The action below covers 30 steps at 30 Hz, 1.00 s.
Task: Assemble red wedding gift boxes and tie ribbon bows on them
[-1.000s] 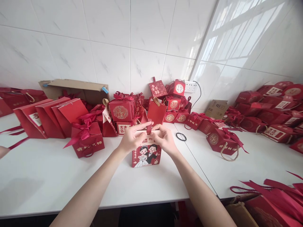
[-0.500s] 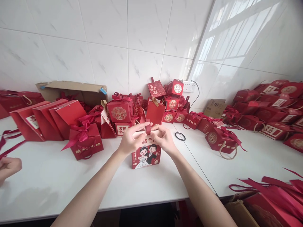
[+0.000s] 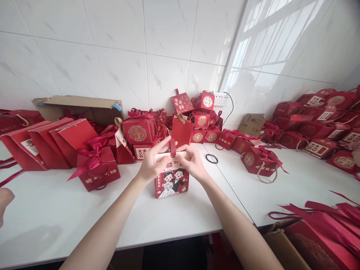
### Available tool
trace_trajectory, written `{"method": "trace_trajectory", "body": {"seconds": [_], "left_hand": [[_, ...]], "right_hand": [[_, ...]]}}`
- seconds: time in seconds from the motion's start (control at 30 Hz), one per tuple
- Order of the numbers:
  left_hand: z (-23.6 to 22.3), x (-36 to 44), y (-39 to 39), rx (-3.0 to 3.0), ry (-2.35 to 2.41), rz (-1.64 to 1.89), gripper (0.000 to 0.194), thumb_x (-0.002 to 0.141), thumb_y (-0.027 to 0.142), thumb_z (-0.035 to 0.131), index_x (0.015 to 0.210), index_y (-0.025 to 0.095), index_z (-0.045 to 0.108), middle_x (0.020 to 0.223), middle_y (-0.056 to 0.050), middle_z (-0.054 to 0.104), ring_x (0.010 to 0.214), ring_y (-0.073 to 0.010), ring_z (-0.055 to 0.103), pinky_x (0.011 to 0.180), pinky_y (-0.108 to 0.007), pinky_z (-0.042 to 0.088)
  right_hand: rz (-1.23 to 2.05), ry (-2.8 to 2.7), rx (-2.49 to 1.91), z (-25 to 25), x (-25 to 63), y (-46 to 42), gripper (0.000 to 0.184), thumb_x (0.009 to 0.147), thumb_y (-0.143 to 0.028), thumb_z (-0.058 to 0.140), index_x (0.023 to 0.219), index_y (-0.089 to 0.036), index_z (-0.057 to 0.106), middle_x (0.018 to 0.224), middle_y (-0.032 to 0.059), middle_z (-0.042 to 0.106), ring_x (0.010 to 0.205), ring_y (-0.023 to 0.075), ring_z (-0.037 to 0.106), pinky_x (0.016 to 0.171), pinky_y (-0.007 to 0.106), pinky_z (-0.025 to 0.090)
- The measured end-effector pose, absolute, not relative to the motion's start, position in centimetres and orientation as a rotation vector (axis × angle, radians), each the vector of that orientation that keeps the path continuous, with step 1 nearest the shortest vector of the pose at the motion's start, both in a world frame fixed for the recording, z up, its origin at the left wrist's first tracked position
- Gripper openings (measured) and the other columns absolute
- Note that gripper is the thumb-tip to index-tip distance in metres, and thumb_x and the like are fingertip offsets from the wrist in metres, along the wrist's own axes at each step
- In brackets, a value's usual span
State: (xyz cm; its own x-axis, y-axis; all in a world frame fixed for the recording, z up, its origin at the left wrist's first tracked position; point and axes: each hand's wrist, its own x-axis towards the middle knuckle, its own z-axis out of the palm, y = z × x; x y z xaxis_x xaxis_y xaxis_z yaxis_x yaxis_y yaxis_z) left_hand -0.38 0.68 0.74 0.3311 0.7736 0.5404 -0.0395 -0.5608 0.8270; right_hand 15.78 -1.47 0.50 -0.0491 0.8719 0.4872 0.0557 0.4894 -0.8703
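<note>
A small red gift box (image 3: 172, 183) printed with a cartoon bride and groom stands upright on the white table (image 3: 135, 221). My left hand (image 3: 152, 162) grips its pale top edge at the left, thumb on the front, with the index finger lifted toward the strap. Pinching the same edge from the right is my right hand (image 3: 191, 162), its thumb on the front face. Between the two hands a dark red strap (image 3: 173, 147) sticks up from the top. The back of the box and some fingertips behind it are hidden.
Red gift boxes with ribbons stand behind and to the left, one bow-tied box (image 3: 98, 168) being closest. More are piled at right (image 3: 320, 123). A black ring (image 3: 212, 158) lies right of my hands. Another person's hand (image 3: 5, 200) shows at the left edge.
The view has shifted slightly. My left index finger has lifted beside the strap, which now stands up more. Both hands still hold the box top. The other person's hand has moved farther left.
</note>
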Motion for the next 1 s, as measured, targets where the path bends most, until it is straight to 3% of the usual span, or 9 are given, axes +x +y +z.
{"method": "trace_trajectory", "body": {"seconds": [0.07,0.13,0.27,0.47,0.57,0.67,0.8,1.0], "left_hand": [[0.4,-0.5,1.3,1.750,0.596,1.307,0.076,0.077,0.039,0.059,0.143,0.018,0.027,0.130,-0.016,0.055,0.119,-0.0300,0.053,0.094,-0.042,0.050],[0.1,-0.4,1.8,1.738,0.620,1.309,0.083,0.076,0.044,0.059,0.144,0.017,0.020,0.135,-0.017,0.050,0.123,-0.0298,0.049,0.098,-0.044,0.046],[-0.8,0.3,2.2,1.914,0.906,1.343,0.080,0.070,0.043,0.066,0.137,0.018,0.031,0.137,-0.016,0.045,0.125,-0.0300,0.047,0.101,-0.045,0.043],[-1.6,0.2,1.8,2.465,0.897,1.722,0.061,0.071,0.031,0.067,0.126,0.020,0.045,0.118,-0.012,0.054,0.115,-0.0290,0.052,0.101,-0.044,0.043],[-1.5,-0.1,1.9,2.483,0.859,1.751,0.064,0.071,0.032,0.069,0.128,0.021,0.043,0.120,-0.013,0.053,0.118,-0.0297,0.050,0.103,-0.045,0.042],[-1.5,0.2,1.9,2.277,0.815,1.591,0.071,0.067,0.044,0.071,0.128,0.021,0.042,0.127,-0.014,0.047,0.119,-0.0304,0.049,0.096,-0.043,0.049],[-1.9,1.0,1.8,2.061,0.693,1.241,0.056,0.068,0.048,0.070,0.115,0.021,0.055,0.125,-0.012,0.046,0.097,-0.0227,0.061,0.077,-0.037,0.058],[-1.9,1.6,2.0,1.665,0.916,1.507,0.056,0.063,0.055,0.070,0.103,0.016,0.061,0.112,-0.011,0.055,0.089,-0.0224,0.063,0.073,-0.034,0.056]], "right_hand": [[0.755,-1.317,-0.869,0.6,16.3,-0.9,0.020,0.070,-0.037,0.066,0.078,-0.020,0.060,0.072,-0.0009,0.062,0.063,0.0141,0.055,0.058,0.025,0.043],[0.731,-1.059,-0.820,0.6,17.2,-0.1,0.024,0.066,-0.039,0.068,0.079,-0.021,0.059,0.073,-0.0013,0.062,0.065,0.0151,0.056,0.061,0.026,0.045],[0.851,-0.782,-0.626,0.4,18.8,1.1,0.031,0.059,-0.040,0.071,0.078,-0.023,0.053,0.070,-0.0035,0.060,0.065,0.0155,0.057,0.065,0.030,0.046],[0.983,-0.805,-0.556,-0.4,18.8,1.9,0.030,0.065,-0.040,0.067,0.088,-0.028,0.052,0.096,0.0001,0.065,0.095,0.0183,0.061,0.082,0.035,0.048],[1.026,-0.800,-0.586,-0.7,18.6,2.0,0.026,0.067,-0.041,0.068,0.083,-0.025,0.053,0.093,0.0009,0.067,0.092,0.0175,0.063,0.078,0.032,0.050],[0.956,-0.607,-0.707,-0.8,18.8,1.9,0.028,0.068,-0.043,0.070,0.077,-0.022,0.054,0.081,0.0019,0.068,0.074,0.0180,0.065,0.067,0.030,0.052],[1.074,-0.377,-0.919,-0.5,19.5,1.4,0.025,0.072,-0.040,0.067,0.078,-0.019,0.056,0.074,0.0056,0.069,0.061,0.0211,0.065,0.055,0.033,0.053],[1.429,-0.611,-0.840,0.0,18.8,1.2,0.018,0.078,-0.032,0.056,0.085,-0.017,0.061,0.082,0.0073,0.071,0.069,0.0214,0.068,0.058,0.032,0.055]]}}
